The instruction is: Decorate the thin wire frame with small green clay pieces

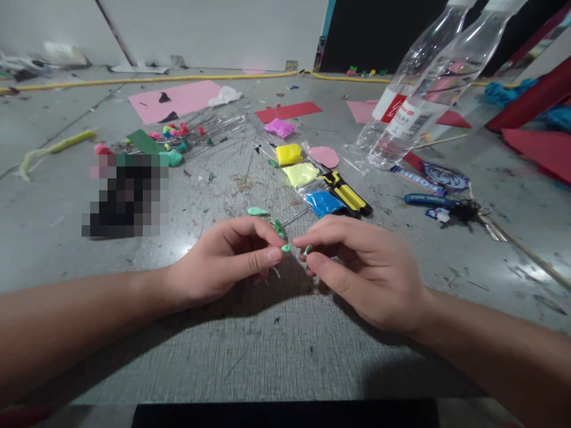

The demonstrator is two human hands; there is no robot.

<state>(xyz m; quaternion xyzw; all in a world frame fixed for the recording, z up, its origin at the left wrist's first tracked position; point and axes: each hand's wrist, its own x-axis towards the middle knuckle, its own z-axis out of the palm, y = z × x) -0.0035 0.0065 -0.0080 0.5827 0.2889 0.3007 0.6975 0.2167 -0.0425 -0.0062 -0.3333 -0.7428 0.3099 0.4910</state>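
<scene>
Left hand (223, 255) pinches small green lump (285, 248); right hand (370, 270) pinches green sliver (307, 251). Both over near side of table (200, 356), pieces just apart. Looks like soft clay: light fingertip pressure and steady wrists should avoid squashing. Surface grey, scuffed, littered; yellow cord (147, 79) along back, pale panel (214, 35) behind.

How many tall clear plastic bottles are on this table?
2. The front bottle is at the upper right; the rear bottle is just behind it, partly overlapped.
</scene>
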